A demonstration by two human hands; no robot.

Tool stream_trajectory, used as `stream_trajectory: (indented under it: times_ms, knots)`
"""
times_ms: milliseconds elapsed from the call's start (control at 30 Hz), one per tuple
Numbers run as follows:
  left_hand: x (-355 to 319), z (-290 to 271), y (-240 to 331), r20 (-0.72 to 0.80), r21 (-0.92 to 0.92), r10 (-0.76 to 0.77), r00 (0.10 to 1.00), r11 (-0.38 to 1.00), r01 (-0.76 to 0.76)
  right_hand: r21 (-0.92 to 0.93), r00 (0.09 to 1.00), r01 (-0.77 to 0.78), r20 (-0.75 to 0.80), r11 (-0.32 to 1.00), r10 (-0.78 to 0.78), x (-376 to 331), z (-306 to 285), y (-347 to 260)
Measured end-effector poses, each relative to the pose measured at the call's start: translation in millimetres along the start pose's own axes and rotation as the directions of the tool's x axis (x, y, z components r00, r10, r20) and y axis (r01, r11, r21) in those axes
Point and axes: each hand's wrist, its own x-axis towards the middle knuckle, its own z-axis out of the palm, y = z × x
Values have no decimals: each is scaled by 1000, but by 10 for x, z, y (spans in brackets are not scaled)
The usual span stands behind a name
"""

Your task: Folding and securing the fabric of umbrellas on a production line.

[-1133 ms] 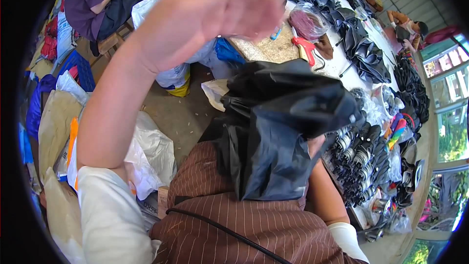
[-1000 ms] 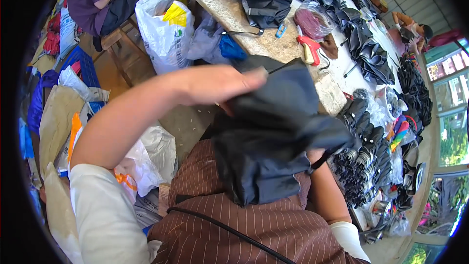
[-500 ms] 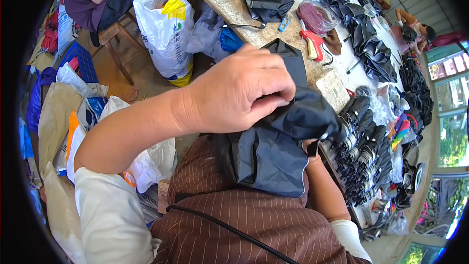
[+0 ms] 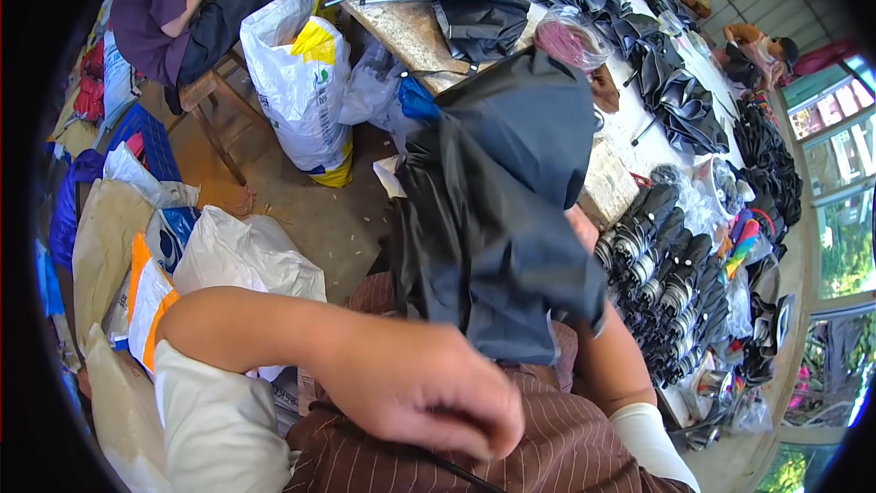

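Black cloth [image 4: 493, 192] hangs above the striped garment [image 4: 547, 393]; I judge it mid-arranging. Left hand [image 4: 443, 393] curls, blurred, pinch unclear; right hand's [image 4: 582, 230] grip is hidden. Next seems to call for steadying folds.

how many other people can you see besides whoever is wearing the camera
2: a person in a purple top seated at the upper left, and a smaller, more distant person at the upper right. More may be hidden or out of view.
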Motion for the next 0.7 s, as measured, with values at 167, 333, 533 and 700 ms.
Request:
stream_trajectory:
  times_ms: [167, 333, 533, 700]
  knots:
    - [-93, -168, -117, -644, -651, -324, 693, 708, -274, -94, 719, 369, -602, 925, -348, 209, -659, -366]
    - [-239, -286, -645, -793, -559, -241, 559, 653, -511, -277, 680, 327, -595, 904, -428, 166, -977, -714]
    - [-189, -55, -1102, -785, -594, -532, 316, 792, -140, -297, 727, 314, -536, 902, -430, 196, -918, -634]
    - [-424, 178, -970, -523, -558, -631, 573, 762, 329, -281, 775, 274, -502, 920, -384, 230, -851, -381]
